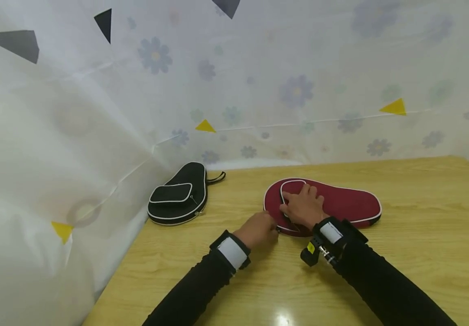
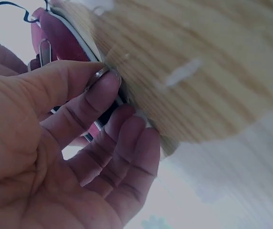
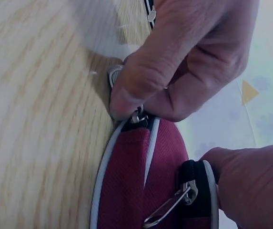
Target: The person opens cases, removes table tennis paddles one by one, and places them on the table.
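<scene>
From the head view, the red case [image 1: 332, 203] lies flat on the desk [image 1: 422, 253], well right of the black case [image 1: 179, 194]; the right hand [image 1: 303, 208] rests spread on its rounded end, the left hand [image 1: 259, 231] curls at the near rim; from the left wrist, the left hand's grip pinches a metal zip pull [image 2: 100, 74] at the case edge; from the right wrist, that pinch sits at the rim's end, so the main zip looks barely begun or just finished, I cannot tell which; a pocket zip pull [image 3: 174, 205] hangs loose.
</scene>
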`<state>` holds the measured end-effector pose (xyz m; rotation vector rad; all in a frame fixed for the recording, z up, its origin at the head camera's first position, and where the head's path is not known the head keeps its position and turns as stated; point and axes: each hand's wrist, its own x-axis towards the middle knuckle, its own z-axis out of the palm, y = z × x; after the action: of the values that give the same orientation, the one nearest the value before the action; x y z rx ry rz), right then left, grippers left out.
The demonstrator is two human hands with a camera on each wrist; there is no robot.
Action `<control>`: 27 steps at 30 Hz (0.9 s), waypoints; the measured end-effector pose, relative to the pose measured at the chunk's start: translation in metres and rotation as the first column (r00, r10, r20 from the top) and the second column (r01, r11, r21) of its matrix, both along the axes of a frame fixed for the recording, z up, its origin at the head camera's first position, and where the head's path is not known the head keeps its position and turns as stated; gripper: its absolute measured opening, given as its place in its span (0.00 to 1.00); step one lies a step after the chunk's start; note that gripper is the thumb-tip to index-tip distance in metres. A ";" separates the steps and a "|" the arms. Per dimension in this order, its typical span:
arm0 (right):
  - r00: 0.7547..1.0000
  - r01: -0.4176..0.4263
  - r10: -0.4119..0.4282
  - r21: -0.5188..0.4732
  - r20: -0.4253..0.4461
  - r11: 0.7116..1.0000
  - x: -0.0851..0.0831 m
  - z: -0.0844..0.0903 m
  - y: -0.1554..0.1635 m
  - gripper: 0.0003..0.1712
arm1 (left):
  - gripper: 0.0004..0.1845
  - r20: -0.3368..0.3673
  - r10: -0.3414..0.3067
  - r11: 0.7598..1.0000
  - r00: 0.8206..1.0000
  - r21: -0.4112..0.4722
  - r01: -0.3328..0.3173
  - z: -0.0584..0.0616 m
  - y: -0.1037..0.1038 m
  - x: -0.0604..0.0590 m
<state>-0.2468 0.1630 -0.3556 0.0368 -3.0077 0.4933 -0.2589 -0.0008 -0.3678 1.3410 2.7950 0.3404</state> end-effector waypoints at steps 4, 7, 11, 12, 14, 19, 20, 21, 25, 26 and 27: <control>0.999 -0.038 0.037 0.021 0.024 0.999 -0.001 0.001 0.003 0.27 | 0.16 0.036 -0.004 1.000 0.999 0.016 0.003 0.000 -0.002 -0.002; 0.997 -0.065 0.063 0.049 0.048 0.997 -0.001 0.003 0.007 0.28 | 0.15 0.045 -0.016 1.000 0.999 0.027 0.015 -0.001 -0.002 -0.004; 0.992 -0.108 0.103 0.071 0.067 0.992 -0.002 0.005 0.014 0.29 | 0.19 0.060 -0.006 0.999 0.998 0.035 0.004 -0.001 -0.001 -0.006; 0.991 -0.117 0.113 0.070 0.068 0.991 -0.002 0.005 0.016 0.29 | 0.21 0.074 0.001 0.999 0.997 0.036 -0.003 0.000 0.000 -0.006; 0.989 -0.134 0.130 0.068 0.068 0.989 -0.002 0.007 0.018 0.29 | 0.23 0.096 0.015 0.999 0.995 0.035 -0.018 0.001 0.001 -0.006; 0.982 -0.178 0.172 0.073 0.074 0.981 0.000 0.010 0.023 0.28 | 0.24 0.123 0.025 0.999 0.992 0.030 -0.029 0.001 0.003 -0.007; 0.981 -0.186 0.181 0.069 0.075 0.980 0.000 0.011 0.024 0.27 | 0.23 0.121 0.022 0.999 0.992 0.027 -0.026 0.001 0.004 -0.007; 0.979 -0.194 0.189 0.066 0.075 0.979 0.001 0.011 0.025 0.27 | 0.23 0.122 0.019 0.999 0.992 0.027 -0.023 0.001 0.004 -0.006; 0.973 -0.223 0.219 0.049 0.072 0.974 0.002 0.011 0.029 0.27 | 0.20 0.127 0.004 1.000 0.992 0.027 -0.008 0.002 0.004 -0.005; 0.972 -0.229 0.226 0.047 0.071 0.972 0.002 0.010 0.030 0.27 | 0.20 0.135 0.004 1.000 0.991 0.028 -0.008 0.002 0.005 -0.005; 0.970 -0.235 0.231 0.050 0.071 0.971 0.002 0.010 0.031 0.27 | 0.21 0.141 0.002 1.000 0.990 0.031 -0.006 0.003 0.005 -0.004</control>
<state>-0.2448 0.1937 -0.3451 0.3904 -3.0965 0.4341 -0.2630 0.0038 -0.3652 1.2635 2.6878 0.4616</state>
